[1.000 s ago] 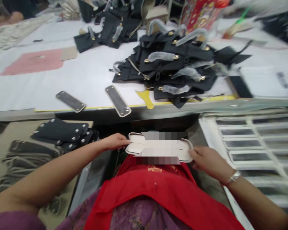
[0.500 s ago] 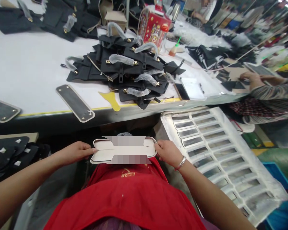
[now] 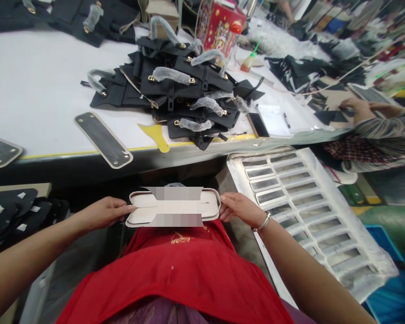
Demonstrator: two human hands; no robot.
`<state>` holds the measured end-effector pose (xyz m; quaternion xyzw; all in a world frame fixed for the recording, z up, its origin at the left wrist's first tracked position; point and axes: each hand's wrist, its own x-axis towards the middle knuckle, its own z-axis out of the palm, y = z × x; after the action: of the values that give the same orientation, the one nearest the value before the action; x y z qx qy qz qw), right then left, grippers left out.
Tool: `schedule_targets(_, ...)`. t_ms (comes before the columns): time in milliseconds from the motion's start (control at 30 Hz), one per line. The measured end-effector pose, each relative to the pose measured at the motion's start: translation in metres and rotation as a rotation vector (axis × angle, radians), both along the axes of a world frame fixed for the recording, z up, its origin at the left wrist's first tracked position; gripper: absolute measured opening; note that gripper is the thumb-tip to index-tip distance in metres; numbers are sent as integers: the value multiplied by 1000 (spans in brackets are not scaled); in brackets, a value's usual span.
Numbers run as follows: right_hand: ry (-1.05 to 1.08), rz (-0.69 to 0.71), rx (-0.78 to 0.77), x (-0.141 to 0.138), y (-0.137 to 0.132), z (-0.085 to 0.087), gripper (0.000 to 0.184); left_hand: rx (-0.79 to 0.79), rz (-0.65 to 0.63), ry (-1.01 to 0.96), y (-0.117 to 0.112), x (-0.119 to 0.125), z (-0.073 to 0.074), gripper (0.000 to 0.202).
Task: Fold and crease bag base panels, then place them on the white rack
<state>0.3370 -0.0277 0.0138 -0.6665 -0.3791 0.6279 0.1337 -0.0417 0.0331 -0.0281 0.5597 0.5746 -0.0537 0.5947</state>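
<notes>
Two hands, left hand (image 3: 108, 212) and right hand (image 3: 239, 209), on one cream panel (image 3: 175, 207)

Cream panel is held crosswise between the hands, in front of the red apron (image 3: 175, 281) and near the table edge, below the tabletop. Long shape, rounded corners, dark edging, a slit line at each end; middle covered by pixel blocks, detail there can't be read. Left fingers: closed, thumb and fingers pinching the left end. Right fingers: closed too, pinching the right end by its rim. Silver bracelet (image 3: 265, 221) on the right wrist.

White table (image 3: 50, 90) beyond: heap of black bag parts (image 3: 189, 85), handles wrapped in clear plastic. Nearer the edge, a grey strip (image 3: 103, 140) with pale border and eyelets; a second strip (image 3: 2, 150) cut off by the frame at left. Yellow piece (image 3: 155, 135) between the grey strip and the heap. Notepad (image 3: 273, 120) with pen (image 3: 286, 120), right of the heap. Red box (image 3: 219, 27) behind, green-tipped bottle (image 3: 249, 60) near it.

Lower left: black panels (image 3: 6, 211), stacked, white squares on them. Right: pale rack (image 3: 283, 180) with rows of dark strips. Far right: another person's striped sleeve (image 3: 384, 128), hand near dark pieces.
</notes>
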Motion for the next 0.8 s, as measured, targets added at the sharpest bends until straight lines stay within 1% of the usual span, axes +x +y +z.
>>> schedule_targets(67, 195, -105, -61, 10, 0, -6, 23, -67, -21, -6, -1, -1, -4, 61)
schedule_targets(100, 255, -128, -73, 14, 0, -10, 25, -89, -21, -10, -1, -2, -5, 61)
schedule_targets(167, 322, -140, -106, 19, 0, -19, 33, -116, -9, -12, -2, -3, -7, 61)
schedule_targets(233, 330, -124, -140, 21, 3, -25, 38, -131, -3, -6, -3, -3, -6, 61)
schedule_targets(333, 287, -64, -166, 20, 9, -26, 40, -151, -11, -12, -2, -5, -6, 60)
schedule_targets(500, 95, 38, -196, 12, 20, -12, 33, -173, -60, 39, 1, -4, -6, 60)
schedule_targets(567, 9, 92, -223, 9, 23, -6, 30, -177, -91, 59, 3, 0, 0, 61)
schedule_targets(633, -45, 164, -275, 7, 25, -4, 28, -166, -122, 70, 5, 5, 9, 61)
schedule_targets(733, -88, 261, -354, 7, 32, -6, 30, -113, -144, 75, 9, 11, 18, 60)
schedule_targets(800, -112, 299, -379, 7, 39, -9, 30, -97, -134, 66, 12, 11, 19, 60)
